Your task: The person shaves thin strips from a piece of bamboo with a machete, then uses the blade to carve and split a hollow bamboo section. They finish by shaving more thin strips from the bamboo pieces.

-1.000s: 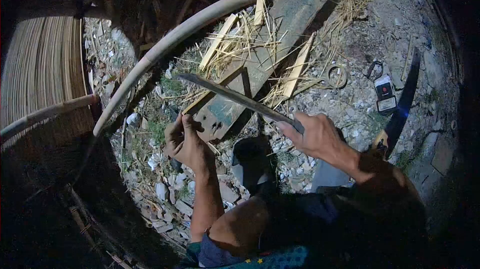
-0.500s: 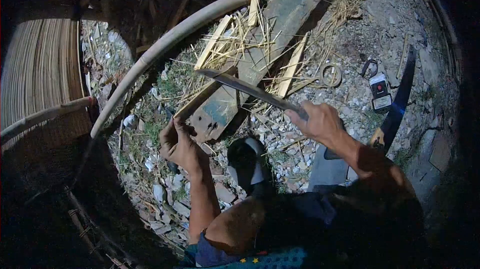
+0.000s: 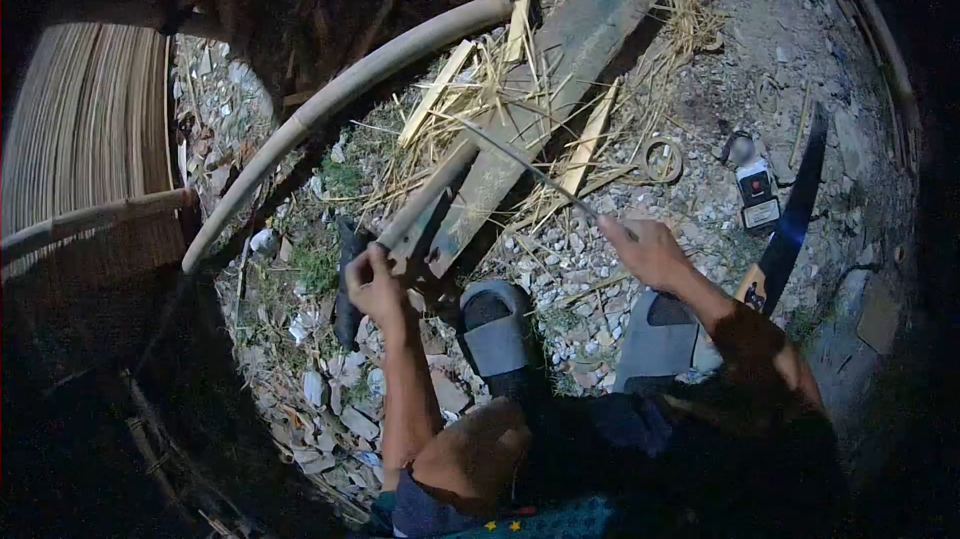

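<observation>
My left hand [image 3: 375, 289] grips the near end of a split bamboo strip [image 3: 430, 197], which slants up and away across the left side of a worn wooden plank [image 3: 580, 39]. My right hand [image 3: 648, 254] is closed round the handle of a long knife [image 3: 530, 166]. The blade points up and left, its tip near the far part of the strip, seen nearly edge-on. Thin shavings [image 3: 490, 89] lie over and beside the plank. Whether the blade touches the strip is unclear.
A curved bamboo pole [image 3: 330, 94] arches at the left, near a slatted bamboo panel [image 3: 90, 129]. On the right lie a handsaw [image 3: 795, 219], a small black device [image 3: 758, 194] and a tape roll [image 3: 662, 160]. My sandalled feet rest on gravel below the plank.
The knife has turned from showing its flat side to nearly edge-on. The strip has rotated in my left hand, its near end now slightly lower and to the right.
</observation>
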`<state>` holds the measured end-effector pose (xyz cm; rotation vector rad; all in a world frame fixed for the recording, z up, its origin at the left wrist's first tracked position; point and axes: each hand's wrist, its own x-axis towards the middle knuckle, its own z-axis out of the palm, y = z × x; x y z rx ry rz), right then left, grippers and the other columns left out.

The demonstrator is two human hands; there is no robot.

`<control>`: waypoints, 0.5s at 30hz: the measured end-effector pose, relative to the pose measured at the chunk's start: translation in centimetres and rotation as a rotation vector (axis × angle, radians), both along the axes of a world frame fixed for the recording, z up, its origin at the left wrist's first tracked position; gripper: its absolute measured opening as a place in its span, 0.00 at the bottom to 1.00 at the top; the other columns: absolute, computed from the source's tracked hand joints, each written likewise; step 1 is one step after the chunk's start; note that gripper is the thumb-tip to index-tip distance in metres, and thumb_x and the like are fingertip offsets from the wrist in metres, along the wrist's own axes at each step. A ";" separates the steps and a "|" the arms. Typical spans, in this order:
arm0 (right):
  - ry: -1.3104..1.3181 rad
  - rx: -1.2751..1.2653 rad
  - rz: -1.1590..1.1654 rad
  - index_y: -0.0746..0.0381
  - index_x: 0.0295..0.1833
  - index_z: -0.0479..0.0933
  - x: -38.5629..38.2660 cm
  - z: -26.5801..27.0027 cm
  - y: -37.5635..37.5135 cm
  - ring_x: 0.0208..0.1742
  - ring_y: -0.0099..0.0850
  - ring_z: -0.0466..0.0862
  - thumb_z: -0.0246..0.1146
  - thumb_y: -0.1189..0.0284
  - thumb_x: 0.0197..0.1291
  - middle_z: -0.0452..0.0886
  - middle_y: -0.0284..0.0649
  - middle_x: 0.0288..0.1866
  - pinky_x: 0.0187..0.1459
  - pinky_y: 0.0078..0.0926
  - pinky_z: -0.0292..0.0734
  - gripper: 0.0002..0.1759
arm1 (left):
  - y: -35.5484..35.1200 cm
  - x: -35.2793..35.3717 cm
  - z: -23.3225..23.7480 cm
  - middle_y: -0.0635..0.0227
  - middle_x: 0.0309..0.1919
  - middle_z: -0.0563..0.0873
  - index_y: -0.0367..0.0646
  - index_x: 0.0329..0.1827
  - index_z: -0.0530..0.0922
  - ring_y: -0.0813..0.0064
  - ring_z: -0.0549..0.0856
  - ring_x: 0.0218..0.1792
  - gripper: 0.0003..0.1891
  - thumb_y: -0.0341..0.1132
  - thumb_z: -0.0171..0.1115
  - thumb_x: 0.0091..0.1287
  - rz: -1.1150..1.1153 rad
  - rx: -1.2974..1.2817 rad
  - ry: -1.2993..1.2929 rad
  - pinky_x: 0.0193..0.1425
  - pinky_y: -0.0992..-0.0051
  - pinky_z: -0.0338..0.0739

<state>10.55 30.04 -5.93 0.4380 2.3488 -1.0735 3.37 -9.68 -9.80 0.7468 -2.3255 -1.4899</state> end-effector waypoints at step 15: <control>-0.055 -0.046 -0.038 0.70 0.36 0.80 0.5 0.0 0.3 0.31 0.36 0.78 0.49 0.36 0.74 0.77 0.43 0.24 0.44 0.42 0.75 0.43 | 9.9 -12.1 -0.5 0.48 0.52 0.86 0.47 0.65 0.82 0.49 0.85 0.51 0.24 0.36 0.72 0.65 -0.938 -0.573 -0.010 0.56 0.60 0.80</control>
